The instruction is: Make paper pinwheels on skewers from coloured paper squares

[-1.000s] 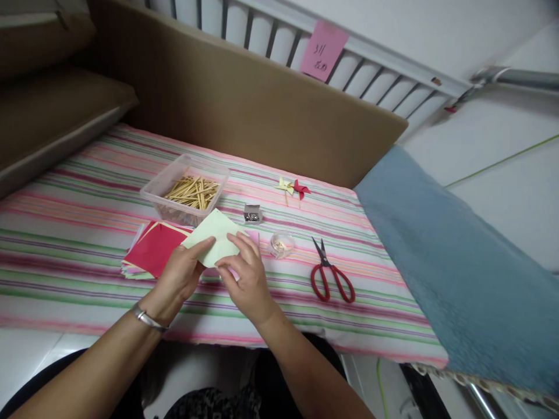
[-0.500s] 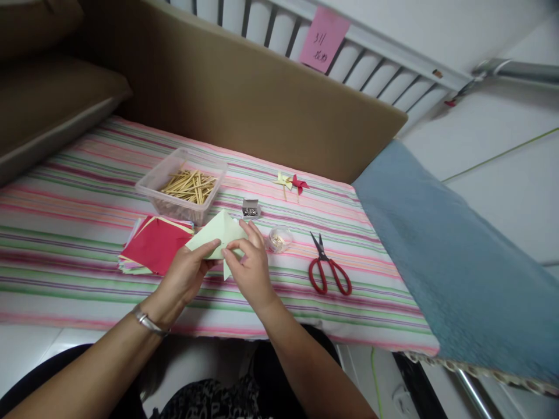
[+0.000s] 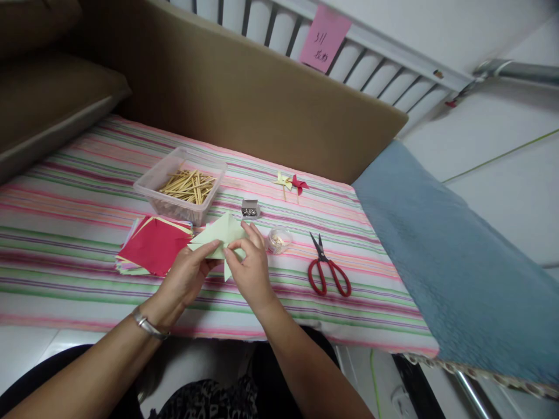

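Note:
A pale green sheet of paper (image 3: 217,234) is folded into a triangle and held above the striped cloth (image 3: 78,198). My left hand (image 3: 183,278) pinches its lower left edge with the thumb on top. My right hand (image 3: 250,269) grips its right corner, fingers curled round the fold. A stack of coloured paper with a red sheet on top (image 3: 152,251) lies just left of my left hand.
A clear tub of wooden sticks (image 3: 183,189) stands behind the paper. A small box of pins (image 3: 250,208), a round clear dish (image 3: 279,238), red scissors (image 3: 326,271) and two small pinwheels (image 3: 290,183) lie to the right. A cardboard wall (image 3: 262,110) runs along the back, a blue cloth (image 3: 458,256) at right.
The flat green sheet has been folded over into a triangle between both hands. My right-hand fingers moved from lying on the sheet to pinching its corner.

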The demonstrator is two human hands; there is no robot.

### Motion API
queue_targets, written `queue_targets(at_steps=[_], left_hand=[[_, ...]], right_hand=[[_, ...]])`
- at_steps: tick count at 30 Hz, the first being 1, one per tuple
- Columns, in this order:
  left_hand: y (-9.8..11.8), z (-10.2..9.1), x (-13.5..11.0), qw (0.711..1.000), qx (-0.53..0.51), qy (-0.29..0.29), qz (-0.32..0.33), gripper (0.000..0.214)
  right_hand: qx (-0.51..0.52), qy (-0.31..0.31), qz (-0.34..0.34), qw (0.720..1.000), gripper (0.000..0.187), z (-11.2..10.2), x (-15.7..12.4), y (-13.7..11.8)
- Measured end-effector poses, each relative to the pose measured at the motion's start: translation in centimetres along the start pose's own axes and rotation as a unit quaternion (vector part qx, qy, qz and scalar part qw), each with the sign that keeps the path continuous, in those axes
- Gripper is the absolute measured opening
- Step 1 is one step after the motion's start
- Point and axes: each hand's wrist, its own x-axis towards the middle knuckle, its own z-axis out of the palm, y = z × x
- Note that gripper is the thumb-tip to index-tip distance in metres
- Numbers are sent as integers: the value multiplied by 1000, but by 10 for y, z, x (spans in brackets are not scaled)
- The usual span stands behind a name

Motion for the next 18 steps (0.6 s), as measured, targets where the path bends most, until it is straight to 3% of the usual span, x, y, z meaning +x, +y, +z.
queue_targets(at_steps=[6, 12, 15, 18], left_hand=[[0, 0, -3, 999, 19, -29, 14, 32], [1, -2, 0, 999, 41, 15, 11, 37], [3, -4, 1, 998, 58, 32, 3, 41], [4, -5, 2, 997, 77, 18, -23, 37]], right_hand=[[-11, -3, -2, 1000, 9, 1, -1, 1], [-10, 3, -19, 1000, 4, 0, -2, -1], [37, 23, 16, 999, 29, -11, 7, 0], [142, -25, 129, 981, 49, -26, 20, 5]])
